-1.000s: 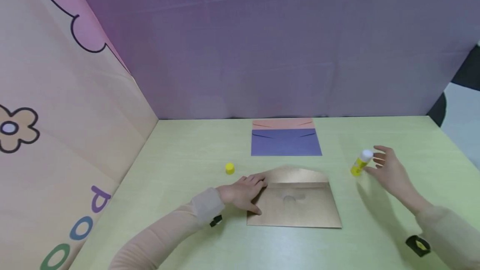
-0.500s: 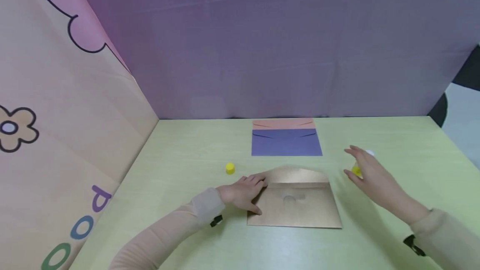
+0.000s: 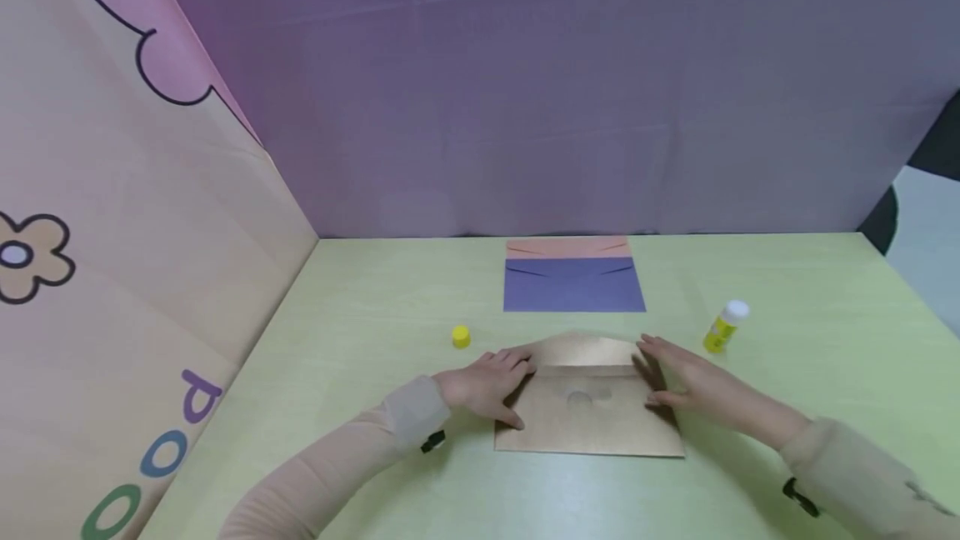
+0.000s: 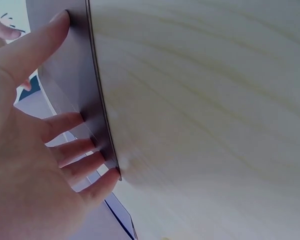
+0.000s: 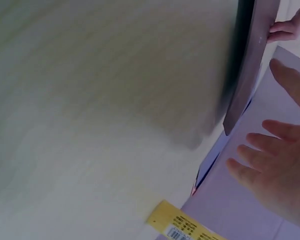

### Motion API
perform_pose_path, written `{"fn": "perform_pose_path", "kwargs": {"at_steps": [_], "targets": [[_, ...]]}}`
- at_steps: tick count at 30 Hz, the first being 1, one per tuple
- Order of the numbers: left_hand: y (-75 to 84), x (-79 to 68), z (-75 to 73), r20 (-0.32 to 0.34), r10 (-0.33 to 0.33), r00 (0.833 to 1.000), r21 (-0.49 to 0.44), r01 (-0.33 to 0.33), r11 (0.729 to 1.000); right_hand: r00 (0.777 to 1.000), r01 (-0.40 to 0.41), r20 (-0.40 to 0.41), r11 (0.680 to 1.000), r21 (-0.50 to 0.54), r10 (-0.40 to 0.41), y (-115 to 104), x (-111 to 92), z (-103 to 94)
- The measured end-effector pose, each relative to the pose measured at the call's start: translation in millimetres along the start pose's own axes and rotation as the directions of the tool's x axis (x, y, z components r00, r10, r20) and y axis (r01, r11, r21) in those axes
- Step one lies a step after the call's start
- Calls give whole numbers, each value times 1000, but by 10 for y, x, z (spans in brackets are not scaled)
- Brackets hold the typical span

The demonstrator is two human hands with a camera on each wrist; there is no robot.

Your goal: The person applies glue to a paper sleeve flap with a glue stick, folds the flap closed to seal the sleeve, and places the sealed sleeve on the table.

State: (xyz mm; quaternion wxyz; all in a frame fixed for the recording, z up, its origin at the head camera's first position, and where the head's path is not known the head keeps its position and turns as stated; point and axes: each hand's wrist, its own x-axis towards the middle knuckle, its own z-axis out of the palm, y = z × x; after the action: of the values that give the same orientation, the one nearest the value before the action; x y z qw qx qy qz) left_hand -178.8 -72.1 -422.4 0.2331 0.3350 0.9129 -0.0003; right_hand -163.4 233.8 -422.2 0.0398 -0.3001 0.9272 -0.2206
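Observation:
A gold-brown envelope [image 3: 588, 423] lies on the table with its flap [image 3: 585, 350] folded back, away from the person. My left hand [image 3: 486, 386] rests on its left edge; in the left wrist view the straight fingers [image 4: 75, 152] and thumb touch the envelope's surface. My right hand [image 3: 693, 382] is over the envelope's right edge, fingers extended, and in the right wrist view nothing is held between thumb and fingers. To the right of that hand a yellow glue stick [image 3: 724, 327] with a white end stands on the table. Its yellow cap [image 3: 461, 337] sits left of the envelope.
Behind the gold envelope lie a blue envelope [image 3: 573, 286] and a pink envelope [image 3: 566, 247], partly overlapped. A purple backdrop [image 3: 555, 90] rises at the table's far edge. A printed panel [image 3: 135, 215] borders the left side.
My right hand has let go of the glue stick, leaving it standing, and has moved left to the envelope's right edge. The left hand has stayed in place.

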Motion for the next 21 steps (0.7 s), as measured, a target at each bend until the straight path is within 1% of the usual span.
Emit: {"fn": "perform_pose_path", "kwargs": {"at_steps": [2,6,12,17,21], "targets": [[3,3,-2,-5,0,1000,-5,0,1000,999,-14,39,1000,26,13,7,12,29],[10,-1,2,-18,0,1000,-14,0,1000,999,14,45,1000,20,-15,24,41,75],[32,-23,-11,-40,-6,999,-14,5,1000,998,15,69,1000,-5,-14,42,87,112],[54,-51,-33,-63,-17,998,5,17,1000,996,12,91,999,39,-16,44,125,112],[61,-65,-35,-88,-48,995,-5,47,999,995,15,100,998,64,-21,22,145,83]]}}
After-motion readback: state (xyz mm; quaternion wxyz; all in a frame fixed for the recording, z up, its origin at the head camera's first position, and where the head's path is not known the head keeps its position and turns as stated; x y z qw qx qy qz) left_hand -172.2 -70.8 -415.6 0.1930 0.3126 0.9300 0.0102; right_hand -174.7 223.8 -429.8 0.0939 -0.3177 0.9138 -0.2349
